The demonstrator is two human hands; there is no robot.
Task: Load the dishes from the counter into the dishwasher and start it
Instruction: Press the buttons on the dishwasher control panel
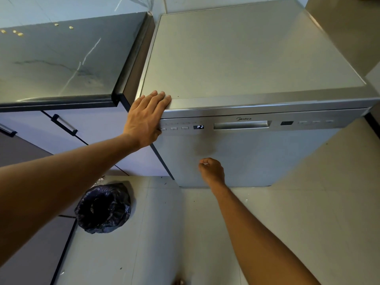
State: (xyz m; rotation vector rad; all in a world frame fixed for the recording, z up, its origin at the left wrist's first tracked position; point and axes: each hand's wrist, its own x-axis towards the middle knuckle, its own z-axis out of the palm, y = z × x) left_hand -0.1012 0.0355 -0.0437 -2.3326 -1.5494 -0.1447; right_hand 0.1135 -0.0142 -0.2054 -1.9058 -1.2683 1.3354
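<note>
A silver freestanding dishwasher (257, 157) stands with its door closed. Its small display (198, 127) reads P2, beside a row of buttons (179, 128) and a recessed door handle (241, 125). My left hand (147, 118) lies flat over the top left front corner, fingers on the lid, thumb down by the leftmost button. My right hand (211, 170) hangs curled in a loose fist in front of the door, holding nothing. No dishes show on the dark marble counter (61, 64).
A bin lined with a black bag (103, 208) stands on the tiled floor left of the dishwasher. Cabinet doors with bar handles (64, 125) run under the counter. A few small yellow bits (18, 33) lie at the counter's back.
</note>
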